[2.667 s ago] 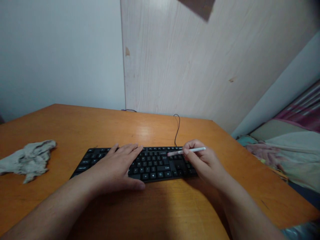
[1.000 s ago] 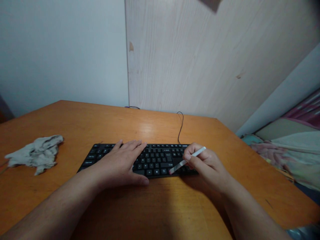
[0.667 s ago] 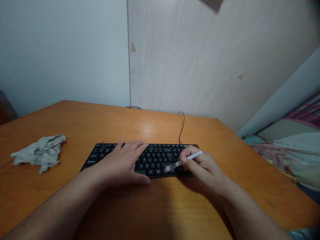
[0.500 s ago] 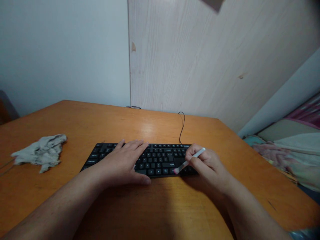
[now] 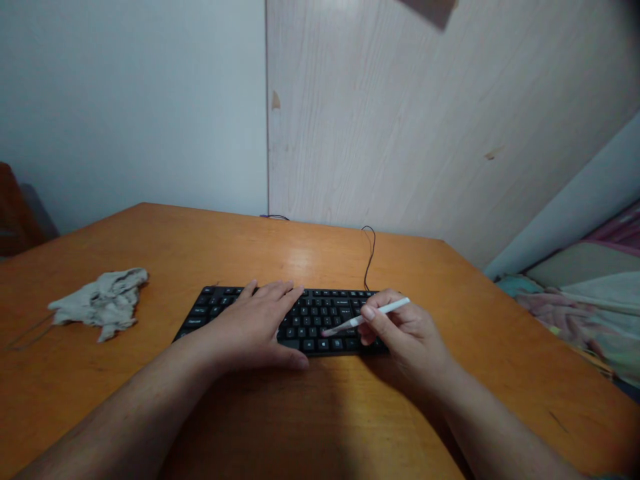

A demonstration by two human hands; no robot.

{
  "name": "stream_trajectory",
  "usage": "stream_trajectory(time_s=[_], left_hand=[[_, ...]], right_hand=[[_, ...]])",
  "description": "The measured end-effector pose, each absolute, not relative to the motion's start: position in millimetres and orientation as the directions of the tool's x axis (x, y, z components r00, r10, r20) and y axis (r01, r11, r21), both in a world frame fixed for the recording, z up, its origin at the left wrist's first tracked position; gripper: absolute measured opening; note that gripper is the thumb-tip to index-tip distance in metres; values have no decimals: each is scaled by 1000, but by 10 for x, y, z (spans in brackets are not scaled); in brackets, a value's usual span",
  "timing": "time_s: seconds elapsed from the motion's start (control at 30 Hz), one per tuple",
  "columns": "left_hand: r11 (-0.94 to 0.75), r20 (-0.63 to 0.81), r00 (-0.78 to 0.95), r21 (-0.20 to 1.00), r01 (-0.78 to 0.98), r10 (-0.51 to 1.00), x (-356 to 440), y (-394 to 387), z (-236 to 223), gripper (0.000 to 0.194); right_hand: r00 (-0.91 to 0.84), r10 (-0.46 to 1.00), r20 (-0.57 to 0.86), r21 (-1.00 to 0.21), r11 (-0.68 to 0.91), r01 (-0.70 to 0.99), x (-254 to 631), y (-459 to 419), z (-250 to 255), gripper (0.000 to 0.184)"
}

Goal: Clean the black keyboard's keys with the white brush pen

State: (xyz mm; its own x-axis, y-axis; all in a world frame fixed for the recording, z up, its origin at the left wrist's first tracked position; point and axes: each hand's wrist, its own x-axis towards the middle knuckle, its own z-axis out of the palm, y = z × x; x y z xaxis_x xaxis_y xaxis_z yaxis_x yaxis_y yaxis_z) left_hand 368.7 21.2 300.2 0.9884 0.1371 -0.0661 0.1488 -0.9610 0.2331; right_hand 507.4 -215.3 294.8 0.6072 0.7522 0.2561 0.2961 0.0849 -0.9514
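Note:
A black keyboard (image 5: 320,312) lies on the wooden table, its keys partly covered by both hands. My left hand (image 5: 255,327) rests flat across its left and middle part, fingers spread and thumb along the near edge. Between the thumb and fingers of my right hand (image 5: 400,323) is a small brush (image 5: 370,318) with a white handle, held at a low slant. Its pinkish bristle tip points left and is at the keys near the lower middle; whether it presses on them I cannot tell.
A crumpled grey cloth (image 5: 107,303) lies on the table (image 5: 210,247) to the left. A thin black cable (image 5: 371,257) runs from the keyboard towards the wall. Bedding (image 5: 565,313) is beyond the table's right edge, and a wooden chair part (image 5: 17,213) stands far left.
The brush tip has moved left over the keys, and its handle lies flatter in my right hand. My left hand stays on the keyboard. The whole view has shifted slightly.

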Motion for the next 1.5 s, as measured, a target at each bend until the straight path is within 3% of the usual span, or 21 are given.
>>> stream_trajectory(time_s=[0.37,1.03,1.23,1.5], left_hand=[[-960,-73,988,238,147,133,3683,198,3024,125],[-960,-54,990,246,136,127,3680,234,2979,125],[-959,-64,989,244,144,132,3680,216,3004,125],[-958,-38,992,256,130,124,3674,228,2969,125]], right_hand=[[539,767,348,-810,-43,585,5118,-2150,2879,22],[520,742,424,-601,-200,774,5166,-2292,3107,28],[662,527,533,-714,-140,686,5118,-2293,3159,27],[652,700,292,-915,6,403,5094,-2125,2984,26]])
